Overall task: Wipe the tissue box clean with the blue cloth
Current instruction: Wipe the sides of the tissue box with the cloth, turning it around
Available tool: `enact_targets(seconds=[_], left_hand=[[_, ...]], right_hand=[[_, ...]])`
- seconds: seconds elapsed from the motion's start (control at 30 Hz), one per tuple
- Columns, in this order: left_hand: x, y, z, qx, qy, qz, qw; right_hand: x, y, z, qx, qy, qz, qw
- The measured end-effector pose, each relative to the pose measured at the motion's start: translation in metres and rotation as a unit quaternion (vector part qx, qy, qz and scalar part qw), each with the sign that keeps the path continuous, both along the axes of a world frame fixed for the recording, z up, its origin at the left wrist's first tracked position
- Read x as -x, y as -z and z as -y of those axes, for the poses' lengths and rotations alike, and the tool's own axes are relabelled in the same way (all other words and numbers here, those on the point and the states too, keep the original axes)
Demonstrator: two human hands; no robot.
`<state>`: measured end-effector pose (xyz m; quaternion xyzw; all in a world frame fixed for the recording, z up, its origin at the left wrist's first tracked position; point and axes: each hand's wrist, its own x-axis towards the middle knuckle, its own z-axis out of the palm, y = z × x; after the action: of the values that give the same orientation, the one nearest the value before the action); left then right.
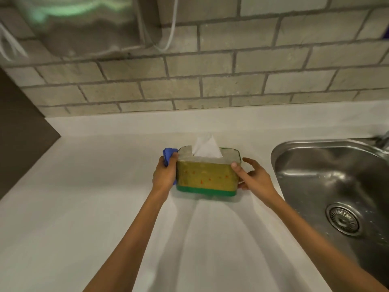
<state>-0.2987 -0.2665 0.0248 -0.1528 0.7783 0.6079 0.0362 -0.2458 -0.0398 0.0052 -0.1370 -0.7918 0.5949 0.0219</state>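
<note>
The tissue box (207, 178) stands upright on the white counter (84, 186), yellow-green with a green base band and a grey top. A white tissue (206, 147) sticks up from its slot. My left hand (165, 175) presses the crumpled blue cloth (169, 154) against the box's left end. My right hand (251, 177) holds the box's right end, thumb on the top front corner, fingers spread around the side.
A steel sink (332, 186) with a drain (344, 219) lies close to the right of the box. A tiled brick-pattern wall (210, 81) rises behind the counter. A dark panel (23, 133) borders the left. A white cable (170, 28) hangs on the wall.
</note>
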Motion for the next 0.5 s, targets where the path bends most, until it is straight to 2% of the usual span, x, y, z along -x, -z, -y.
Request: enact_targets(seconds=[0.13,0.33,0.5], left_hand=[[-0.017,-0.001,0.001,0.046,-0.008,-0.03,0.998],[-0.023,0.0,-0.003,0.053,-0.019,-0.072,0.996],[-0.021,0.002,-0.007,0.058,-0.027,-0.087,0.994]], right_hand=[[-0.009,-0.005,0.001,0.021,-0.011,0.018,1.0],[0.002,0.0,0.0,-0.016,-0.047,0.041,0.998],[0.012,0.002,0.007,0.064,-0.076,0.035,0.994]])
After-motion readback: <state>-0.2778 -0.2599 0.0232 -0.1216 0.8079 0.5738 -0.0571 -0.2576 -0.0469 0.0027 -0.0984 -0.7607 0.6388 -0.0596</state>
